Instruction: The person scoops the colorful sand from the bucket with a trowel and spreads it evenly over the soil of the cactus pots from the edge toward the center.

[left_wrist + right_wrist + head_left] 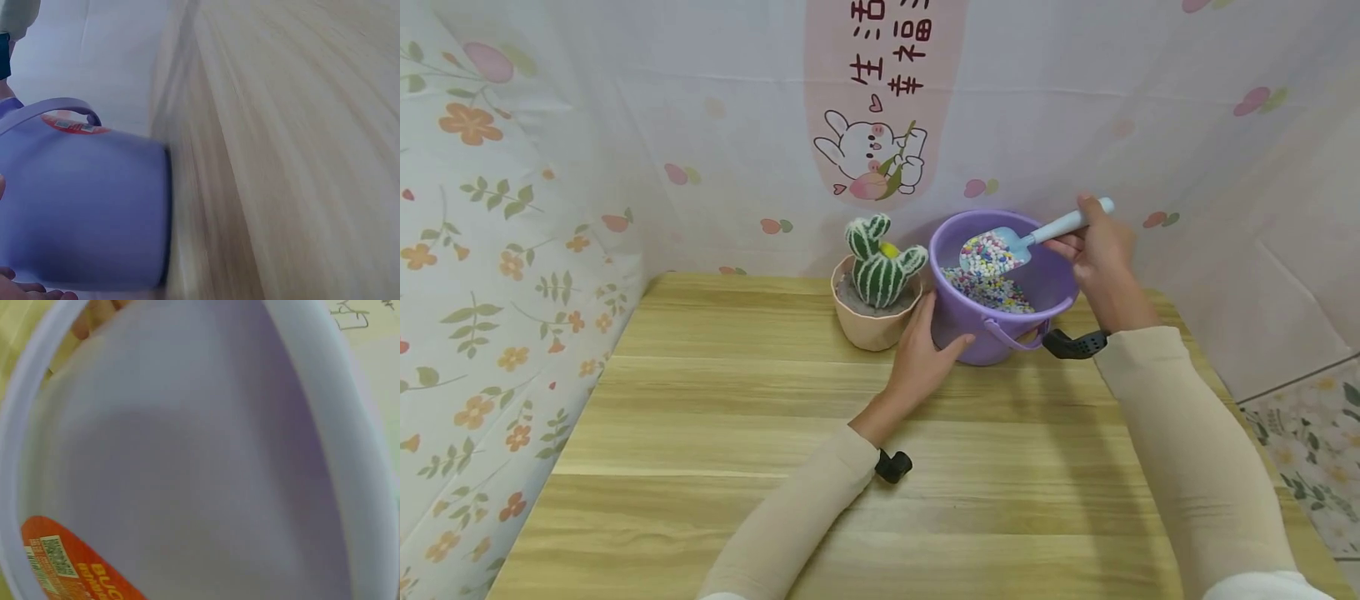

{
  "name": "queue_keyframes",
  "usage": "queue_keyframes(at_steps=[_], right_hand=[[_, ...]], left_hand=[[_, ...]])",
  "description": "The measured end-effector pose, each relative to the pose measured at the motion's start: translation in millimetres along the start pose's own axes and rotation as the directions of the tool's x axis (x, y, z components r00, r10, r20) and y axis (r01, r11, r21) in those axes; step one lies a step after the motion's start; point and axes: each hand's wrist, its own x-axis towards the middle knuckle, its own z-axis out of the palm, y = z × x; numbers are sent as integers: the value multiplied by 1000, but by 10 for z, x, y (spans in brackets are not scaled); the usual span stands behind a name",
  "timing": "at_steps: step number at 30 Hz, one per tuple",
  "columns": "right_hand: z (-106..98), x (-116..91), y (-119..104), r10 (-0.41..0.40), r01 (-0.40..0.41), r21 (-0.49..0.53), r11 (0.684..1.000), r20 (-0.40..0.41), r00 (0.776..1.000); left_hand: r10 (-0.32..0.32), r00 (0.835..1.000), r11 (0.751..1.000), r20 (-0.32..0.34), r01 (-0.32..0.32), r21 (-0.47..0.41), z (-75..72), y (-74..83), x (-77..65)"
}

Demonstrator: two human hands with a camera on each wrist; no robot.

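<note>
We rest our left hand (921, 354), thumb spread from fingers, against the bucket (962, 315); our right hand (1103, 250) grips the scoop (1022, 244), its beads (988, 255) above those in the bucket between our hands

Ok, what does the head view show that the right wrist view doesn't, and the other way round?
Only the head view shows the right hand holding the scoop, the multicoloured bits in scoop and bucket, and the potted cactus.

Only the right wrist view shows the QR code on the bucket's orange label.

Both show the purple bucket, its carrying handle and the left hand, though just fingers in the wrist view.
</note>
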Motion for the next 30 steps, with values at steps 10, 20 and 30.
queue_keyframes(at_steps=[10,20,30], right_hand=[[-95,-101,-6,2,-9,97,995,66,998],[-178,-275,16,30,-51,185,982,111,993],[-294,-403,60,71,-104,258,961,134,988]], left_hand=[[65,997,997,34,-66,37,-159,1,-45],[48,996,998,81,-52,44,-338,52,-156],[78,992,997,99,-79,4,-647,108,-275]])
